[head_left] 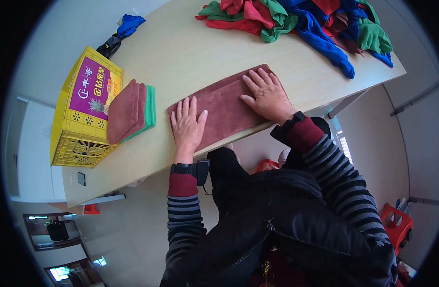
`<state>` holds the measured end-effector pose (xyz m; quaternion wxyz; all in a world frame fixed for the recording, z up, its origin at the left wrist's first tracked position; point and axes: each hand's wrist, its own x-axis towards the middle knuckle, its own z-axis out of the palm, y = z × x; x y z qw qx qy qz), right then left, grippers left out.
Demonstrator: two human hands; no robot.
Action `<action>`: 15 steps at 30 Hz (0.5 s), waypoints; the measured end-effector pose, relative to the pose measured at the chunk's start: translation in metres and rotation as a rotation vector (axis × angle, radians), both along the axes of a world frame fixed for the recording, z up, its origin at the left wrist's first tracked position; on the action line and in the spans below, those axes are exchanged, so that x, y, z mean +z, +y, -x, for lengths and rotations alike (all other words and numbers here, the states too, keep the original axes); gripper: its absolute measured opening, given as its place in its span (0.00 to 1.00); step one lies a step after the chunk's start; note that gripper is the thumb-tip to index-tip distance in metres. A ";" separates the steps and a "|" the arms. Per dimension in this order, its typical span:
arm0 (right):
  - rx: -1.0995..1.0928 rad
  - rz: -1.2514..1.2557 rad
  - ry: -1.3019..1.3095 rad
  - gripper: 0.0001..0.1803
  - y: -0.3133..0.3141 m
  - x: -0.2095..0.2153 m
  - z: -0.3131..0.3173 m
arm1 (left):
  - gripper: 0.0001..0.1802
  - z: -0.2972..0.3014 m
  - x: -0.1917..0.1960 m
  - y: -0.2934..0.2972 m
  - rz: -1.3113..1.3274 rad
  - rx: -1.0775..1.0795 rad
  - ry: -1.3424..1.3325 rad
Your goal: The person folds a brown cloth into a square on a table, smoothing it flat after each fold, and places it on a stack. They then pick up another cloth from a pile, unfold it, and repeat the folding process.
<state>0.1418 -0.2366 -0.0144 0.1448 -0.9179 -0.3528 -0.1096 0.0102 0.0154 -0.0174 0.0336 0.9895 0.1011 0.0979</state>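
A brown-red towel (pixel 222 107), folded into a long flat strip, lies along the near edge of the table. My left hand (pixel 187 125) rests flat on its left end with the fingers stretched out. Toward the other end, my right hand (pixel 269 95) lies palm down, fingers spread, on the cloth. Neither hand grips anything. To the left, a small stack of folded towels (pixel 127 112) in brown-red and green leans by the yellow crate.
A yellow plastic crate (pixel 88 138) with a purple panel stands at the table's left. Loose red, green and blue cloths (pixel 320 28) are heaped at the far right. A blue cloth (pixel 130 25) lies at the far left. A red plastic stool (pixel 396 227) is on the floor at right.
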 end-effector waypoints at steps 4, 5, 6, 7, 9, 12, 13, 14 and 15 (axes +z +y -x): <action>-0.073 0.047 0.047 0.36 -0.013 0.005 -0.007 | 0.38 0.011 -0.003 0.020 0.034 0.086 -0.007; -0.100 0.053 0.059 0.36 -0.015 0.005 -0.008 | 0.38 0.013 -0.002 0.021 0.034 0.105 -0.011; -0.127 0.059 0.072 0.36 -0.018 0.006 -0.008 | 0.38 0.016 0.000 0.023 0.034 0.124 -0.015; -0.122 0.056 0.067 0.36 -0.020 0.006 -0.007 | 0.38 0.018 0.002 0.025 0.034 0.143 -0.020; -0.184 0.100 0.047 0.36 -0.025 0.009 -0.007 | 0.37 0.023 0.005 0.027 -0.045 0.164 -0.004; -0.186 0.097 -0.003 0.36 -0.022 0.017 -0.001 | 0.36 0.021 0.024 0.014 -0.190 0.195 0.034; -0.158 0.070 -0.037 0.36 -0.018 0.019 0.005 | 0.34 0.018 0.032 0.009 -0.204 0.162 0.001; -0.131 0.045 -0.070 0.36 -0.015 0.021 0.011 | 0.32 0.013 0.040 0.002 -0.218 0.126 -0.031; -0.128 0.044 -0.072 0.36 -0.008 0.023 0.019 | 0.30 0.009 0.044 -0.002 -0.232 0.093 -0.062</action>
